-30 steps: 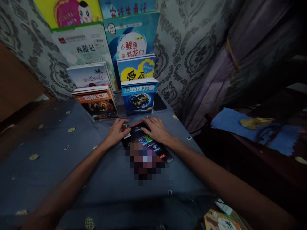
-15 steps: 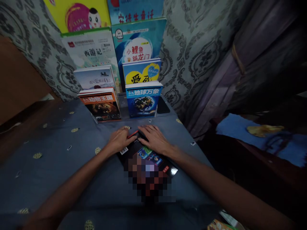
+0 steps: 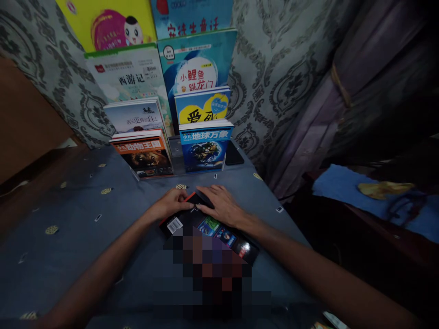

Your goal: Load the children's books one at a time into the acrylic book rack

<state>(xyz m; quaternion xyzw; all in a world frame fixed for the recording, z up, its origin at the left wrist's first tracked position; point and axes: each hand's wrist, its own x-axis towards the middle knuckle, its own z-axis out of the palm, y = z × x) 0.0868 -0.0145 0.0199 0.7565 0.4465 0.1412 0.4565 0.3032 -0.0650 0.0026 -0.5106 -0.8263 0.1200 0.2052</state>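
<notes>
Between my two hands is a black book (image 3: 207, 227), its back cover up, with a white barcode, small coloured pictures and red along one edge. My left hand (image 3: 170, 204) grips its far-left edge, fingers curled and thumb on the cover. My right hand (image 3: 222, 206) lies across the far-right edge, its thumb pressing the cover close to the left thumb and its fingers reaching past the edge. A pixelated patch hides the near part of the book.
Beyond the hands, a stand holds upright books: an orange-topped lion book (image 3: 147, 155), a blue globe book (image 3: 205, 148) and taller ones behind. A dark phone-like slab (image 3: 234, 154) lies beside it. The patterned tablecloth (image 3: 85, 246) ends at right, near a purple curtain (image 3: 308, 123).
The book has shifted slightly and its barcode shows more fully. Both hands stay at its far edge, the left fingers more curled. The view has tilted a little.
</notes>
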